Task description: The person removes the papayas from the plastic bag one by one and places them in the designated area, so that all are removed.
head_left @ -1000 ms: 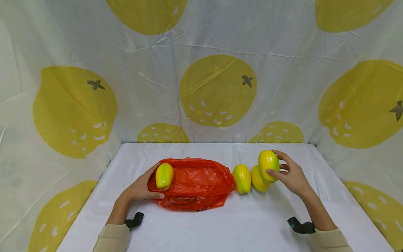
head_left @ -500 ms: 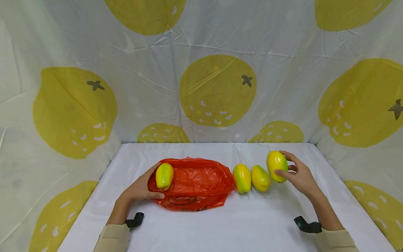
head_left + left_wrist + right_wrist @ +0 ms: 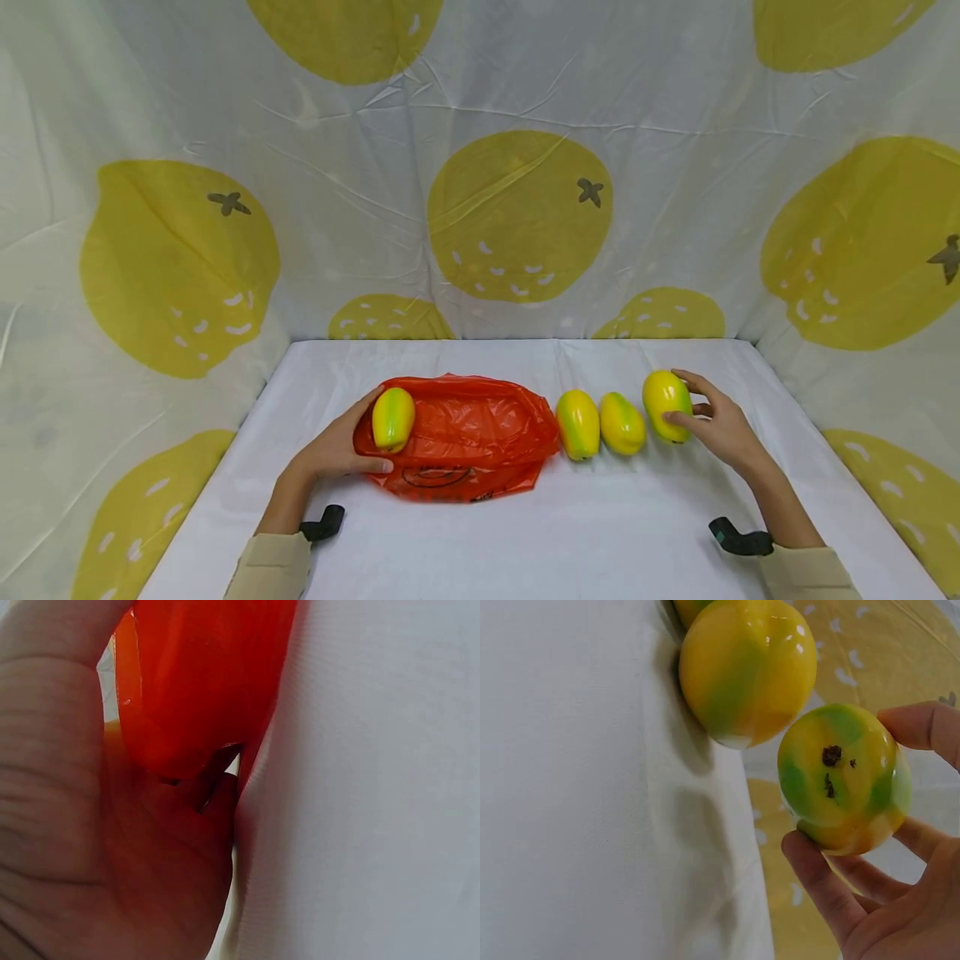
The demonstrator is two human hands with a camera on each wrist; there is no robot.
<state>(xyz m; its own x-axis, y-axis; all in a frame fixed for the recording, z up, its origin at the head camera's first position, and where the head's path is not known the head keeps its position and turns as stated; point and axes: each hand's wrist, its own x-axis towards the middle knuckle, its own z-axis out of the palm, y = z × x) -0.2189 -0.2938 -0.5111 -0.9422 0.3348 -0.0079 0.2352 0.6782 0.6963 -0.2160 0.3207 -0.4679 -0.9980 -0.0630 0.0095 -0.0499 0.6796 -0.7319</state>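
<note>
My left hand (image 3: 333,447) grips the left end of a red plastic bag (image 3: 480,421), thumb along the front and the other fingers partly hidden behind. At that end, inside the bag's opening, lies a glossy yellow-green mango (image 3: 393,419). On the right, my right hand (image 3: 723,429) holds another mango (image 3: 663,402) between thumb and fingertips. The right wrist view shows the dark-spotted end of this held mango (image 3: 847,791), close beside a neighbouring mango (image 3: 746,675). In the left wrist view, red plastic (image 3: 199,682) sits in the curve of the hand.
Two more mangoes, a left one (image 3: 577,423) and a right one (image 3: 622,423), lie side by side between the bag and my right hand. White cloth (image 3: 592,525) covers the table. A lemon-print curtain (image 3: 517,217) encloses the back and sides.
My right hand has carried its mango rightward, away from above the right-hand loose mango, then slightly lower. The left hand and bag have stayed in place.
</note>
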